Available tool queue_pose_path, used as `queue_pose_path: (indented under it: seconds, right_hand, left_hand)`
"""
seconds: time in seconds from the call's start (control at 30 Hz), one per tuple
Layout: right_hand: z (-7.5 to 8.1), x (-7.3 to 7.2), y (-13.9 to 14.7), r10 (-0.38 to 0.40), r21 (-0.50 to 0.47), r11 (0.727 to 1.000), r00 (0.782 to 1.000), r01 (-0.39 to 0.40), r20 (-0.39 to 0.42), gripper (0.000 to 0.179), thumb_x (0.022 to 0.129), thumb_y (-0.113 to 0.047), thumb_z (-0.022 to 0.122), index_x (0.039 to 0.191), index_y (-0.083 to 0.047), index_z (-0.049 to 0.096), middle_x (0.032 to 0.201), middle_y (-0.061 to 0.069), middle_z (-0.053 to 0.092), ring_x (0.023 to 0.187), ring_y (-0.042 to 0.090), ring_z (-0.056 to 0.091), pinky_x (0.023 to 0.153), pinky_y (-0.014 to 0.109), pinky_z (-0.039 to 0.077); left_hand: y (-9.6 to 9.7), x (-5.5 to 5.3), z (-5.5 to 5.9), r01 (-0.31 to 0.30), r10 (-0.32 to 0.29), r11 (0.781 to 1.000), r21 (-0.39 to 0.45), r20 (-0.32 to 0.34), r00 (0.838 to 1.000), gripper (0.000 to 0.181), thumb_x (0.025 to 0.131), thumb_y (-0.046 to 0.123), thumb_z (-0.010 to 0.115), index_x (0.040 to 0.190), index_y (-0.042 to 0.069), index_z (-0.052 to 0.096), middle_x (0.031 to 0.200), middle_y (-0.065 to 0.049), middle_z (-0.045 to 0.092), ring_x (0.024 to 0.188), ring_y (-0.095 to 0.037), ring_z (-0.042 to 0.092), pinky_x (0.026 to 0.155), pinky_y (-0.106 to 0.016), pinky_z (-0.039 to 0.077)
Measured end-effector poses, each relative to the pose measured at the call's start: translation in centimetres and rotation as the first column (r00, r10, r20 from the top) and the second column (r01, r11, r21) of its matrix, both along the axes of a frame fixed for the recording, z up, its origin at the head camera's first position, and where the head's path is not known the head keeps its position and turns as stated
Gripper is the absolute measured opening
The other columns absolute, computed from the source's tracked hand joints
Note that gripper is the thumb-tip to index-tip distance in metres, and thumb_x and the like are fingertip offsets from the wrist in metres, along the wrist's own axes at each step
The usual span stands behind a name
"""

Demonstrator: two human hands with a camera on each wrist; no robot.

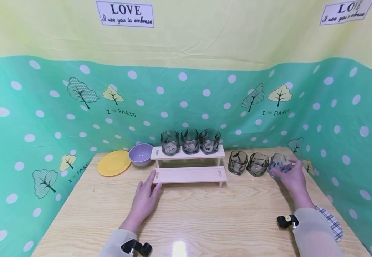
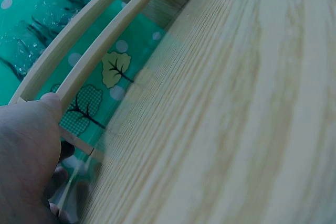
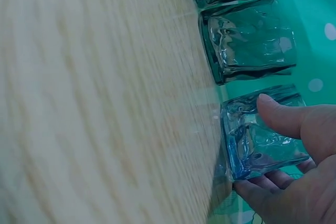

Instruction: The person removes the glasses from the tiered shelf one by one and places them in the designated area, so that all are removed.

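My right hand (image 1: 293, 177) grips a bluish-grey glass tumbler (image 3: 262, 135) at the right end of a row, thumb on one side and fingers on the other. The tumbler is upright, its base at the tabletop. Beside it stand two smoky tumblers (image 1: 258, 164) (image 1: 237, 162). At the left end of a two-tier wooden shelf rack (image 1: 190, 174), my left hand (image 1: 144, 200) holds the lower tier's corner. In the left wrist view the thumb (image 2: 51, 100) lies against the board's edge, with the other fingers lower and partly hidden. Three smoky tumblers (image 1: 190, 141) stand on the upper tier.
A purple bowl (image 1: 141, 155) and a yellow plate (image 1: 113, 163) sit left of the rack on the wooden table (image 1: 205, 221). A checked cloth (image 1: 331, 221) lies by the right forearm. Green dotted fabric (image 1: 182, 100) closes off the back and sides.
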State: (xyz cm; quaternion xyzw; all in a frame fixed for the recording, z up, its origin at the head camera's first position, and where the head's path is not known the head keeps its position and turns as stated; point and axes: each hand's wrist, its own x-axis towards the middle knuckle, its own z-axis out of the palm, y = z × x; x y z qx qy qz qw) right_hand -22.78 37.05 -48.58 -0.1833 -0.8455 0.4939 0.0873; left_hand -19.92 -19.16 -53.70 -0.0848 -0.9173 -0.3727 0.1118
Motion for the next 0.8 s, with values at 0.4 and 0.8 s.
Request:
queue_pose_path:
  seconds: [0.4, 0.8]
  right_hand:
    - [0.2, 0.1, -0.2, 0.016, -0.007, 1.0, 1.0, -0.017, -0.021, 0.117, 0.1, -0.02, 0.086, 0.176, -0.011, -0.003, 0.171, 0.045, 0.018, 0.154, 0.066, 0.026, 0.126, 0.076, 0.027]
    - [2.3, 0.4, -1.5, 0.007, 0.113, 0.994, 0.988, 0.01, -0.155, 0.12, 0.098, -0.041, 0.087, 0.178, -0.014, 0.002, 0.179, 0.029, 0.015, 0.16, 0.058, 0.024, 0.125, 0.078, 0.028]
  left_hand:
    - [0.0, 0.0, 0.0, 0.0, 0.0, 1.0, -0.002, 0.01, 1.0, 0.067, 0.117, 0.033, 0.057, 0.175, 0.009, 0.031, 0.168, -0.021, 0.047, 0.153, -0.042, 0.048, 0.136, -0.063, 0.01]
    - [-0.1, 0.0, 0.1, 0.009, -0.009, 1.0, 0.006, 0.004, 1.0, 0.067, 0.117, 0.032, 0.057, 0.174, 0.008, 0.032, 0.169, -0.019, 0.046, 0.153, -0.042, 0.048, 0.136, -0.063, 0.01]
